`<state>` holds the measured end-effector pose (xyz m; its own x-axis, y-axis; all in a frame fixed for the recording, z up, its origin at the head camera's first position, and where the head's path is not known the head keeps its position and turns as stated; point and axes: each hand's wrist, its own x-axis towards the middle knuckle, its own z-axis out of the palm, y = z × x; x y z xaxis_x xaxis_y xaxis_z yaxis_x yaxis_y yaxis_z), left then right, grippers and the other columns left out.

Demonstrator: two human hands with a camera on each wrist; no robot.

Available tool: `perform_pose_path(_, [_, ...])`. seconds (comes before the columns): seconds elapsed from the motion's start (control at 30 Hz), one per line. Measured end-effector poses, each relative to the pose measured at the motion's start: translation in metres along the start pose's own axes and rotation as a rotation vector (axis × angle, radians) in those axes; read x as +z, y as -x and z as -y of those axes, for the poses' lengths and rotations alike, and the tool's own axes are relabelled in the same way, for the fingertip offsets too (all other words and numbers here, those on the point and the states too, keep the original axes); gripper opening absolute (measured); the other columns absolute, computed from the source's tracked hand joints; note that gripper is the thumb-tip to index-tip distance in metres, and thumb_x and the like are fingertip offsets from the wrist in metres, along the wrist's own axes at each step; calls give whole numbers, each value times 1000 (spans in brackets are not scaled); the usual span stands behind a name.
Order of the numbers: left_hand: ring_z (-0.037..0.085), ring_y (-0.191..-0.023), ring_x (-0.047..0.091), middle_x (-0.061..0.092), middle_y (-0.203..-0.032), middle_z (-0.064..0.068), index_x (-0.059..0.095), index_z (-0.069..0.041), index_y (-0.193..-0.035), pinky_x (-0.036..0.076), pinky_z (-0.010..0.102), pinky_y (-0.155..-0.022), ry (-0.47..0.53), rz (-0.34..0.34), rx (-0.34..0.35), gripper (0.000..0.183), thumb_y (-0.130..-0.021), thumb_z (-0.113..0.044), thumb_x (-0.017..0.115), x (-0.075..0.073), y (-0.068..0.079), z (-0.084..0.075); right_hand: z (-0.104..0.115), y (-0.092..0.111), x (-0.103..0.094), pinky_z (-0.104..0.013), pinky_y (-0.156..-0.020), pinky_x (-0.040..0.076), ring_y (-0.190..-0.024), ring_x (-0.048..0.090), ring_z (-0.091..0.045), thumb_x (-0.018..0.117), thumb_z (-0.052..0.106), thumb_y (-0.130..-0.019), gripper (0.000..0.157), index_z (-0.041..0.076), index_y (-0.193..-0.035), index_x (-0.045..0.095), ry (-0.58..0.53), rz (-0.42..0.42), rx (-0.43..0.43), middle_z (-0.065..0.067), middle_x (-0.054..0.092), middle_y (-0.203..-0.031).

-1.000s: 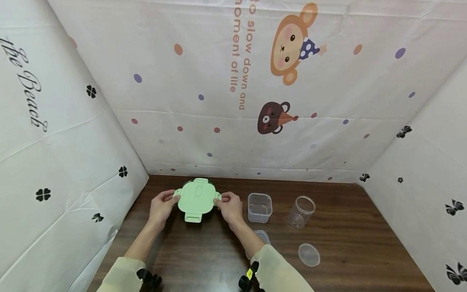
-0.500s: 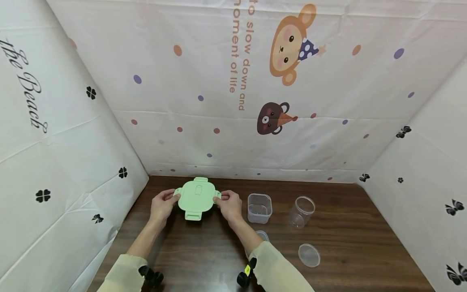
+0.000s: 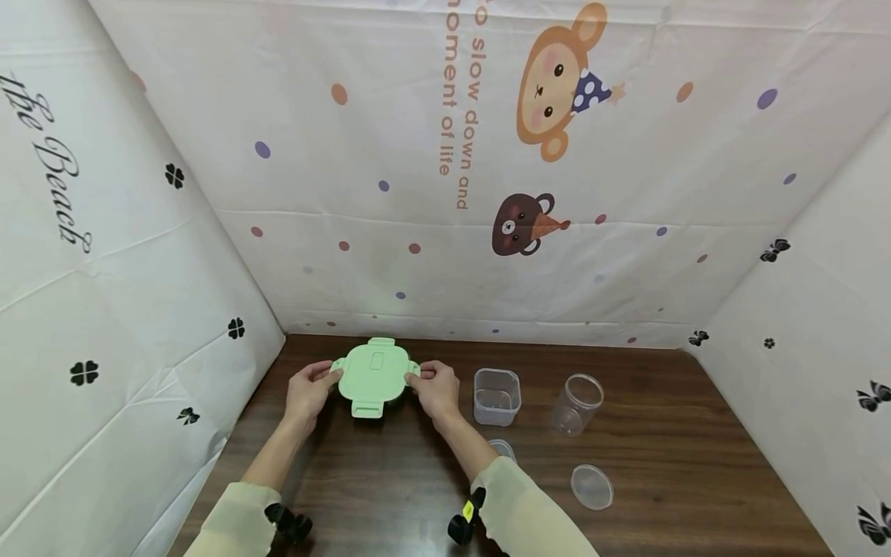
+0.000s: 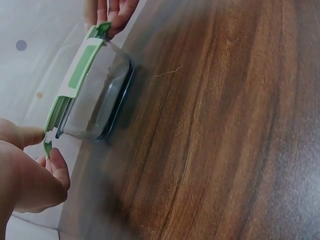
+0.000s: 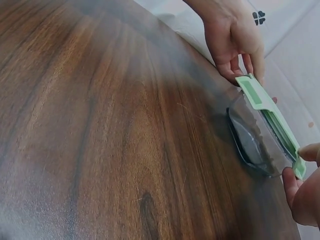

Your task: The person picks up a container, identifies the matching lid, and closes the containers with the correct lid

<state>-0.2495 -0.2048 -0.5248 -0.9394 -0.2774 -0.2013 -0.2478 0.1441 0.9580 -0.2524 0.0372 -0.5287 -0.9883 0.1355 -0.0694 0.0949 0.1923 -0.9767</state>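
A light green snap-on lid (image 3: 374,373) with flaps on its sides lies over a clear glass food container (image 4: 97,105) at the back left of the table. My left hand (image 3: 307,396) pinches the lid's left flap between thumb and fingers. On the opposite side, my right hand (image 3: 438,393) pinches the right flap the same way. Both wrist views show the front flap (image 5: 253,93) sticking out from the lid rather than folded against the glass. From above, the lid hides most of the container.
Right of my right hand stands a square clear plastic box (image 3: 496,415), with a clear jar (image 3: 578,404) farther right. A round clear lid (image 3: 592,487) lies in front of the jar. Another clear lid (image 3: 503,448) is partly hidden by my right forearm. Patterned cloth walls (image 3: 390,263) border the table.
The lid has shifted slightly toward the back, and my right hand has moved a little with it. Both hands keep their pinch on the flaps. The other containers stay in place.
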Motion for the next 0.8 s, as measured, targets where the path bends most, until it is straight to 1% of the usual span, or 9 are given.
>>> perform_pose_path(0.1, [23,-115,59,59,-139,21,55,3,-147,51,48,-107,8,9,2,48,-106,-20,67,1,-1,0,0,0,-1,-30,-67,58,-77,73,-20,85,16,-91,32,-1,-116,72,0,3,2,-7,70,-93])
perform_pose_path(0.37, [29,-120,59,58,-139,20,54,2,-148,50,47,-106,8,24,5,49,-106,-21,67,1,-1,-1,1,0,-5,-36,-74,59,-88,74,-30,82,17,-94,35,-1,-122,71,0,25,1,-9,68,-100])
perform_pose_path(0.5, [30,-121,59,58,-139,20,54,2,-148,50,47,-106,7,25,2,49,-107,-20,66,1,-2,0,2,-1,-5,-36,-75,59,-90,74,-30,82,18,-95,35,0,-123,71,0,26,8,-9,68,-101])
perform_pose_path(0.8, [30,-122,58,57,-140,21,54,3,-148,51,47,-106,6,23,9,49,-107,-20,66,0,-5,1,2,-1,-4,-37,-76,59,-87,73,-25,82,19,-95,37,-1,-124,70,-6,43,10,-11,68,-103])
